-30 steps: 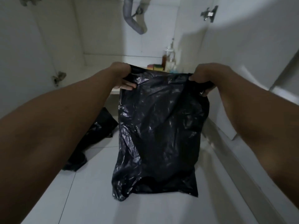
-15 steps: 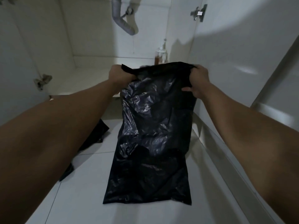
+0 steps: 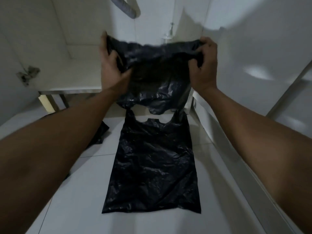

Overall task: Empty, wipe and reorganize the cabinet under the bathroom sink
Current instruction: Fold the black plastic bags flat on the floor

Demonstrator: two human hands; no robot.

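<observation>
While the lower part of the black plastic bag (image 3: 152,166) lies flat on the white tiled floor (image 3: 67,200), its bottom edge toward the person, the upper part is lifted in front of the open cabinet (image 3: 81,73). The left hand (image 3: 112,65) grips the left end of the raised top edge, thumb on the near face and fingers curled behind the plastic. The right hand (image 3: 204,65) grips the right end, its fingers bunched round a gathered fold. Between the two hands the top edge is stretched wide and blurred. The held part hangs down and joins the flat part by two narrow strips, one at each side, with a gap between them showing floor.

A crumpled second black bag (image 3: 101,132) lies on the floor near the left forearm, partly hidden by it. Inside the cabinet, a grey drain hose (image 3: 125,9) hangs at the top, and the top of a pump bottle (image 3: 168,34) shows at the back right corner, just above the bag's edge. A metal hinge (image 3: 27,75) sits on the left door.
</observation>
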